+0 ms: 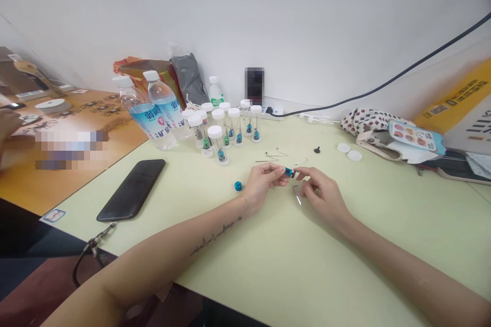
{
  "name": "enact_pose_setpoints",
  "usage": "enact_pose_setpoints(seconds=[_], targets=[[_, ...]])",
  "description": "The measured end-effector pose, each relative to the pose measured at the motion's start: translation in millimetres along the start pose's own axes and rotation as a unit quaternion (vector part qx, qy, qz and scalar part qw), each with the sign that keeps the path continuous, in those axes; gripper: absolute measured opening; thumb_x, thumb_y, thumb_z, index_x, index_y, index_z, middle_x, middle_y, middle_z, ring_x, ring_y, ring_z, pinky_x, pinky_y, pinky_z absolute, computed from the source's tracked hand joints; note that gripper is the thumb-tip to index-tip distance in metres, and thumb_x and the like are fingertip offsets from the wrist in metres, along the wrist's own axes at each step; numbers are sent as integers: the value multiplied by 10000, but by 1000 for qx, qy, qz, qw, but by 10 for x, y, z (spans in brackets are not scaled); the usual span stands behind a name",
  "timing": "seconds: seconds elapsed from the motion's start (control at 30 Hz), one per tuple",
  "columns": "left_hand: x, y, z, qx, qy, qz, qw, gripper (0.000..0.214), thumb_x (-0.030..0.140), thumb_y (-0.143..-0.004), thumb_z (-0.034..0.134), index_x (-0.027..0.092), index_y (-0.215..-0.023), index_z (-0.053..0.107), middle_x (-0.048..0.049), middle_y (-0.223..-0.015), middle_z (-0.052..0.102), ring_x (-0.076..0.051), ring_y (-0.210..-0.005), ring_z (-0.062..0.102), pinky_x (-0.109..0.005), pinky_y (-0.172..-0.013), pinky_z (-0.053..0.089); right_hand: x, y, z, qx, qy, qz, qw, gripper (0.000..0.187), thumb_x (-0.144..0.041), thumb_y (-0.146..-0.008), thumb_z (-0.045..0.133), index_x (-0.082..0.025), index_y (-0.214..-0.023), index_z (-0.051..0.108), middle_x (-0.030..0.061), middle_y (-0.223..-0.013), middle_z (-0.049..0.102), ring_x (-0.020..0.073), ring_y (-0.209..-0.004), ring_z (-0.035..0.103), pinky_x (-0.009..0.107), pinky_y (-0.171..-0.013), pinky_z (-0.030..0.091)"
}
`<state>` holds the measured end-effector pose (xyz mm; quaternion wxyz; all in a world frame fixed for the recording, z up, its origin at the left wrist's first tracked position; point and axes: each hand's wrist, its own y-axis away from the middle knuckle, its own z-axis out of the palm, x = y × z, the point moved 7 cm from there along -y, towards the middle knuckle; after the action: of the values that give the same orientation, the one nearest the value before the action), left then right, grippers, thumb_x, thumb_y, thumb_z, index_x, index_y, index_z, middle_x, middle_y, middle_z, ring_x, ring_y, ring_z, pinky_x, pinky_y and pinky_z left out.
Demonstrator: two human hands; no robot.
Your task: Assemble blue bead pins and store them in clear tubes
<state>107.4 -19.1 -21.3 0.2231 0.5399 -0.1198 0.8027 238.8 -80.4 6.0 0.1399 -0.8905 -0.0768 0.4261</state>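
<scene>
My left hand [264, 180] pinches a small blue metal part [288, 172] between thumb and fingers over the pale green table [268, 255]. My right hand [320, 189] meets it from the right, its fingertips closed on the black end of the same part, and a thin metal hex key [297, 197] sticks out under its fingers. A second blue part [238, 186] lies loose on the table just left of my left hand. Several thin metal keys [276, 155] and a small black knob [317, 150] lie beyond the hands.
Several clear vials with white caps [220, 130] stand behind the hands, beside two water bottles [153, 112]. A black phone [132, 189] lies at the left. Two white caps [349, 152], a patterned pouch [368, 120] and packaging sit at the right. A wooden desk [57, 163] adjoins on the left.
</scene>
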Motion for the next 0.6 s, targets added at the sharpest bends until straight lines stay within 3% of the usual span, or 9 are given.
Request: enact_pose_setpoints(seconds=[0.6], targets=[[0, 1, 4, -3, 3, 1, 1000, 267, 357, -703, 684, 112, -801, 650, -74, -774, 668, -112, -653, 586, -267, -686, 456, 11, -6, 6, 1, -2, 3, 1000, 384, -106, -808, 365, -242, -1130, 524, 29, -960, 590, 113, -605, 567, 257, -567, 448]])
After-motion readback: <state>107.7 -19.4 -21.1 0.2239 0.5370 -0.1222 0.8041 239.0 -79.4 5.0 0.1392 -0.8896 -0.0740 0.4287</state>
